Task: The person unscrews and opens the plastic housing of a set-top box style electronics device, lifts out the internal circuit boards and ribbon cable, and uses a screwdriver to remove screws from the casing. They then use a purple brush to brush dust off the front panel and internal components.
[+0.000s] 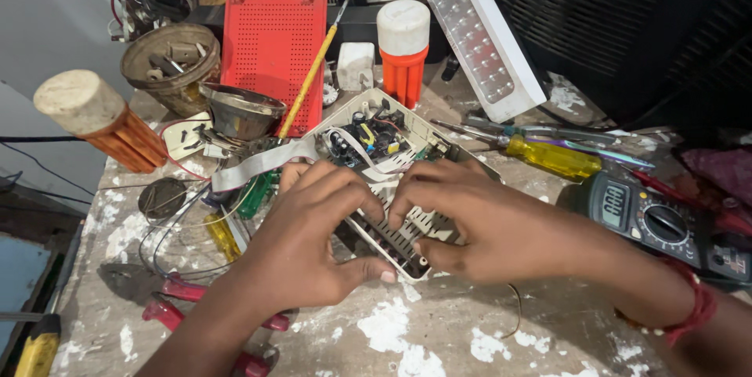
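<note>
Fingers (345, 189) of both hands (left (305, 244), right (478, 224)) grasp the white casing (399, 240) — it lies beneath them.

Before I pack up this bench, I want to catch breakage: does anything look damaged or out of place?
The white casing under both hands lies open, its circuit board bare and a grey ribbon cable trailing out to the left. The bench paint is badly flaked.

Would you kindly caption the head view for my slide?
Both hands, left hand and right hand, press on an opened white electronics case amid scattered tools.
</note>
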